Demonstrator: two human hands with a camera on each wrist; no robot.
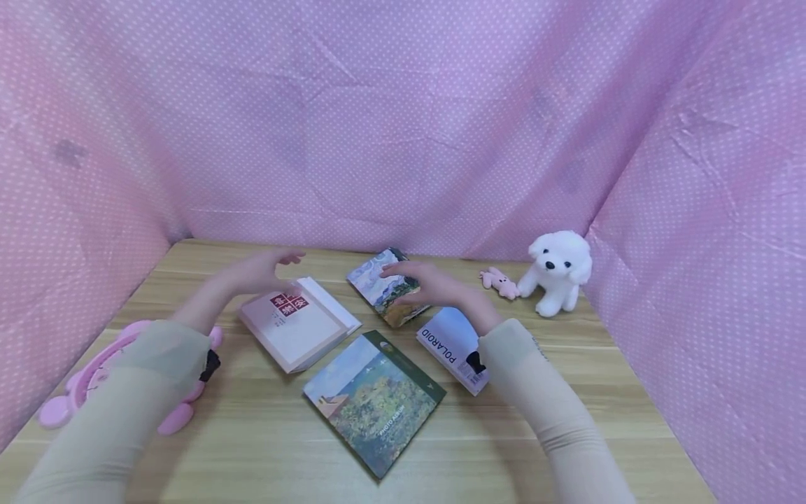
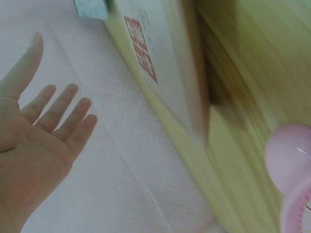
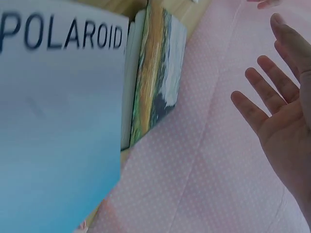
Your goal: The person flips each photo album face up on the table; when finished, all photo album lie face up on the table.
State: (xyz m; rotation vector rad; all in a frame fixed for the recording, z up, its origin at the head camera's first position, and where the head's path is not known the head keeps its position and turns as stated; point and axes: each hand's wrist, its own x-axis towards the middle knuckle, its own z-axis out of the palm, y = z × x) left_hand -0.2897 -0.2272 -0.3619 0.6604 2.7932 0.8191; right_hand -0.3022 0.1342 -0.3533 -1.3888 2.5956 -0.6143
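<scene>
My left hand [image 1: 259, 273] is held in the air over the far left part of a pale box-like book [image 1: 296, 332] with a red square of characters. In the left wrist view its fingers [image 2: 63, 116] are spread with nothing in them. The right hand [image 1: 434, 285] hovers above a book with a swirly painted cover [image 1: 378, 276], partly covering it in the head view. Its fingers [image 3: 272, 90] are loosely extended and hold nothing. Beside that wrist lies a blue-white POLAROID album [image 1: 450, 343], partly hidden by the sleeve. A green PHOTO ALBUM [image 1: 378, 402] lies nearest me.
A pink clock-like object [image 1: 82, 381] sits at the left, partly behind the left sleeve. At the back right are a white plush dog [image 1: 557, 269] and a small pink toy [image 1: 499, 282]. Pink dotted cloth [image 1: 390, 140] hangs around the wooden table [image 1: 252, 448].
</scene>
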